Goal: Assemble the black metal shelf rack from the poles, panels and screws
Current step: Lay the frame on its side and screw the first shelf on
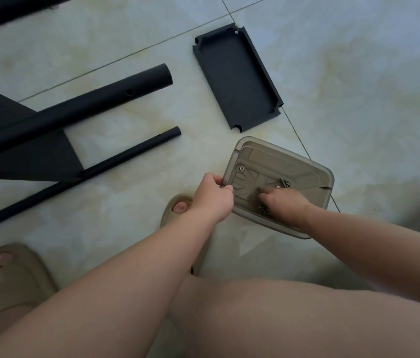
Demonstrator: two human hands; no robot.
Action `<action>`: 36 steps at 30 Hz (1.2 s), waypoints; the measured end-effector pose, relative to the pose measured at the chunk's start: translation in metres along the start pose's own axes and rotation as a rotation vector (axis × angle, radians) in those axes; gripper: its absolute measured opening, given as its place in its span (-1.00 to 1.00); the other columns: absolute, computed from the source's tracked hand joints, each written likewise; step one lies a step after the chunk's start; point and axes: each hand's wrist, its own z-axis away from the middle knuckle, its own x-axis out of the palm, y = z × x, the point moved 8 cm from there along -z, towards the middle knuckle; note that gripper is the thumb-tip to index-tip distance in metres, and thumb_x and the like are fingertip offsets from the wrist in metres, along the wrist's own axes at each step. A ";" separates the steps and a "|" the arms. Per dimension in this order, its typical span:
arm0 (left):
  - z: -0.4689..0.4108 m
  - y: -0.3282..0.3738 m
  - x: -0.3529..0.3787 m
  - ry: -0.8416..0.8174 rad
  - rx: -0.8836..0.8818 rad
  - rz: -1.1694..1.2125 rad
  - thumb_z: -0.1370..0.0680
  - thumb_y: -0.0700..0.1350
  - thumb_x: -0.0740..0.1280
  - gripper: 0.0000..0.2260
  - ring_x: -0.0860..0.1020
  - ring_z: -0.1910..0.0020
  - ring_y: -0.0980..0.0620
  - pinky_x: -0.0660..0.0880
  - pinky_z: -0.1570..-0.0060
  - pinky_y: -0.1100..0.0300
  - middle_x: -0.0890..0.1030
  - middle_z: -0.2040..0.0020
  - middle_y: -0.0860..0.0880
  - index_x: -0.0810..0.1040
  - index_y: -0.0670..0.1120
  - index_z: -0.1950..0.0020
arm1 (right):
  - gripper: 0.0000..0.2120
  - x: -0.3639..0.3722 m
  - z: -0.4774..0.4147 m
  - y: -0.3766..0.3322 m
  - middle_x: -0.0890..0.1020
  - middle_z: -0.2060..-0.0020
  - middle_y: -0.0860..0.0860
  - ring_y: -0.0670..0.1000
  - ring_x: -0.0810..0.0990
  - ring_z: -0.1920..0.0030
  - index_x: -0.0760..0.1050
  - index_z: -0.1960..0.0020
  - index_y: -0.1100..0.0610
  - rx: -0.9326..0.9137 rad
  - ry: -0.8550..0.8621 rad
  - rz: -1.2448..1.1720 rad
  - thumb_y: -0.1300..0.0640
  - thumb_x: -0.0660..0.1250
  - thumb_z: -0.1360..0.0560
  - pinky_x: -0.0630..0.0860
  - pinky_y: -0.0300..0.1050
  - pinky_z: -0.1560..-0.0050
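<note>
While left hand (212,195) is gripping rim of translucent screw tray (325,177), right hand (283,205) is curling fingers among screws (285,182); pinch unclear. Judging early stage: dark panel (23,151) lying between thick pole (87,104) and thin pole (100,161), joint unclear; loose shelf panel (237,78) waiting beyond tray.

left hand (212,195) grips tray (297,169) rim; right hand (284,205) on screws (284,182) inside.
</note>
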 end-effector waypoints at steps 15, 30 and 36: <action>0.025 0.010 -0.028 -0.064 0.031 -0.251 -0.58 0.08 0.32 -0.54 0.60 -0.10 -0.16 0.52 -0.17 -0.09 0.50 -0.22 -0.06 0.28 0.02 -0.42 | -0.82 -0.081 0.037 0.027 0.61 0.13 0.02 0.11 0.59 0.12 0.44 -0.08 0.06 0.228 0.165 -0.588 0.22 0.36 -0.53 0.51 -0.07 0.13; 0.194 0.023 -0.263 -0.069 0.267 -0.872 -0.61 0.09 0.29 -0.66 0.54 -0.17 0.00 0.48 -0.22 0.07 0.55 -0.27 0.01 0.47 0.01 -0.35 | -0.83 -0.335 0.122 -0.147 0.52 0.41 -0.09 -0.03 0.51 0.42 0.52 0.19 -0.01 -0.037 0.520 -0.801 0.23 0.36 -0.50 0.52 -0.01 0.34; 0.221 -0.005 -0.379 0.094 0.228 -0.615 -0.62 0.05 0.29 -0.81 0.65 0.04 0.04 0.59 -0.03 0.04 0.61 -0.05 0.03 0.54 0.02 -0.18 | -0.87 -0.383 0.131 -0.255 0.57 0.35 -0.06 -0.01 0.72 0.28 0.60 0.11 0.12 -0.163 0.465 -0.859 0.30 0.31 -0.51 0.66 0.06 0.05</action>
